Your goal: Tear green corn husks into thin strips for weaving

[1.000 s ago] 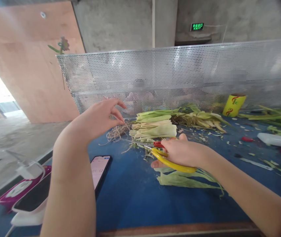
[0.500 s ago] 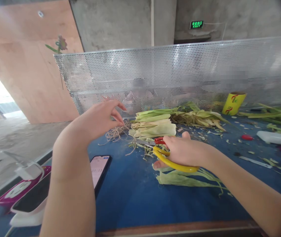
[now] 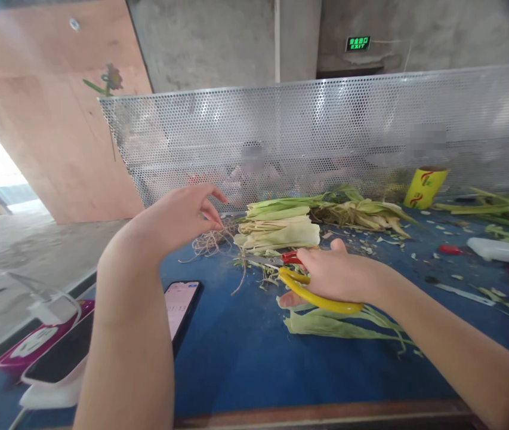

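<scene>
My right hand [image 3: 330,278] grips scissors with yellow handles [image 3: 321,298] and a red part near the pivot. Their blades [image 3: 261,260] point left, below the near edge of a pale corn husk bundle [image 3: 276,234]. My left hand [image 3: 191,209] is bent at the wrist, with thumb and a finger pinched together and another finger raised. Its fingertips are at the tangle of thin brown twine [image 3: 212,242], left of the bundle; the strand between them is hard to make out. Loose green husks [image 3: 326,325] lie beneath my right hand.
A phone [image 3: 185,304] lies by my left forearm, beside a purple power strip [image 3: 39,343]. Behind stand a perforated metal screen [image 3: 218,131] and a yellow roll [image 3: 425,188]. More husks [image 3: 361,215], scraps and a white-handled tool [image 3: 500,249] lie on the blue table [image 3: 236,364].
A loose twine end below the scissor blades has shifted slightly. Both hands and the scissors keep nearly the same positions; the view has moved a little.
</scene>
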`<act>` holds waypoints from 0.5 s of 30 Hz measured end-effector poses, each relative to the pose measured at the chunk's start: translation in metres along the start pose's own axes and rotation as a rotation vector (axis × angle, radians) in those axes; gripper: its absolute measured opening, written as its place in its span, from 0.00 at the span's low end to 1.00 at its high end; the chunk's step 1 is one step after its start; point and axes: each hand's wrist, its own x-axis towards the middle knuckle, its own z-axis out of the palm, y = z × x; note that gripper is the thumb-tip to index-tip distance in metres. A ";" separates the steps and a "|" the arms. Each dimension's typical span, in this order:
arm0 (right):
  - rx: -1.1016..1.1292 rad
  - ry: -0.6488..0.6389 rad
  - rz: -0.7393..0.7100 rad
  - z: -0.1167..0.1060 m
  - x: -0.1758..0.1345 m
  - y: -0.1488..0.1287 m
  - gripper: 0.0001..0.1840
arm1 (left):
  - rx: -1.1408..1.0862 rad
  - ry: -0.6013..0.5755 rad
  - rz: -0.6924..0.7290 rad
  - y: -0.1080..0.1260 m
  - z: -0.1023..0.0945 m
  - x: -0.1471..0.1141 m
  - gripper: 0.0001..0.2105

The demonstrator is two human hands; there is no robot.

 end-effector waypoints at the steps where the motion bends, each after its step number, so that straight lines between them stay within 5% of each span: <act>1: -0.009 0.005 0.008 0.001 0.000 0.001 0.32 | 0.004 0.001 -0.007 -0.001 0.000 0.000 0.14; 15: 0.026 0.017 -0.037 0.000 0.001 -0.002 0.32 | -0.033 -0.025 0.014 0.003 0.002 -0.001 0.14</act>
